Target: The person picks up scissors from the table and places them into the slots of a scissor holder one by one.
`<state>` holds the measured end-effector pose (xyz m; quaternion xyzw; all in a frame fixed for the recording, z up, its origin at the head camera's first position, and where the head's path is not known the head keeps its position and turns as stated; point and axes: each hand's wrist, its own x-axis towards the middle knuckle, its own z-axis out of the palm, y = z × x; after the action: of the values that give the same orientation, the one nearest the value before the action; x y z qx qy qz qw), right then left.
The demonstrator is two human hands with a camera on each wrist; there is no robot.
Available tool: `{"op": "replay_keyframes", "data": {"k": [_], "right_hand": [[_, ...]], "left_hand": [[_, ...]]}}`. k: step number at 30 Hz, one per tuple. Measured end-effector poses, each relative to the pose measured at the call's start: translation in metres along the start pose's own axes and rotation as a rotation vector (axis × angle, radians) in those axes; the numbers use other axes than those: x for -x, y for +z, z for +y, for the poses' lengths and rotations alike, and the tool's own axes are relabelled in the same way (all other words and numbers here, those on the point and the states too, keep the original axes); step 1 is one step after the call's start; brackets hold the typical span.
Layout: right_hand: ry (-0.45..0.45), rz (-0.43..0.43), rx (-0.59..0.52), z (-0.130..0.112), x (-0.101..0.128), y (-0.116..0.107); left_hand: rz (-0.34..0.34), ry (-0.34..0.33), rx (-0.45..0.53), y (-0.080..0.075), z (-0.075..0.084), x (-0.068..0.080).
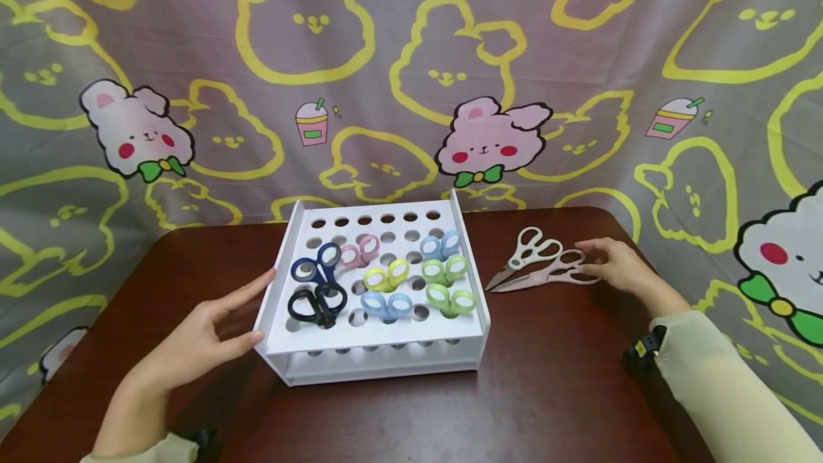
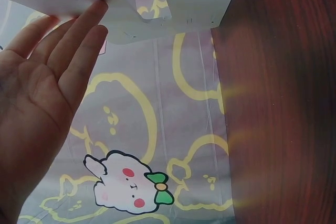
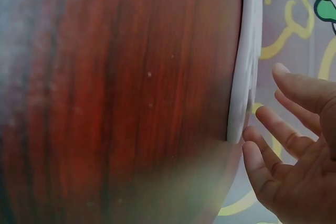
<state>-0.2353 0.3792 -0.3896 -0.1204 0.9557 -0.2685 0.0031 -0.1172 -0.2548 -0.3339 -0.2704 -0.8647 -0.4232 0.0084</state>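
My left hand touches the left side wall of a white holed rack, its fingers extended; the left wrist view shows fingertips against the white panel. Handles of several scissors stick up from the rack's holes, among them navy scissors, black scissors and yellow scissors. To the right of the rack, pale pink scissors lie on the table, beside whitish-green scissors. My right hand is at the pink handle loops, fingers spread and slightly bent, gripping nothing; contact is unclear.
The dark red-brown table has its far edge against a patterned curtain with rabbit drawings. Pink, light blue and green scissors also stand in the rack. Several holes in its back rows are unfilled.
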Motion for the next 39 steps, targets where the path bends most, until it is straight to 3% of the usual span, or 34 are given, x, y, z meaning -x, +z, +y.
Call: {"op": "replay_keyframes", "data": {"k": [9,25,39], "right_hand": [[-0.016,-0.097,0.048,0.0049,-0.0051,0.0004],[0.033,-0.145,0.054,0.0068,-0.0011,0.0064],[0.033,-0.180,-0.275,0.0063,0.0023,0.0068]], "left_hand": [[0.006,-0.030,-0.023,0.0021,-0.0012,-0.0006],[0.011,-0.033,-0.019,0.0020,0.0008,0.0006],[0.011,-0.035,-0.022,0.0004,0.0007,0.0004]]}}
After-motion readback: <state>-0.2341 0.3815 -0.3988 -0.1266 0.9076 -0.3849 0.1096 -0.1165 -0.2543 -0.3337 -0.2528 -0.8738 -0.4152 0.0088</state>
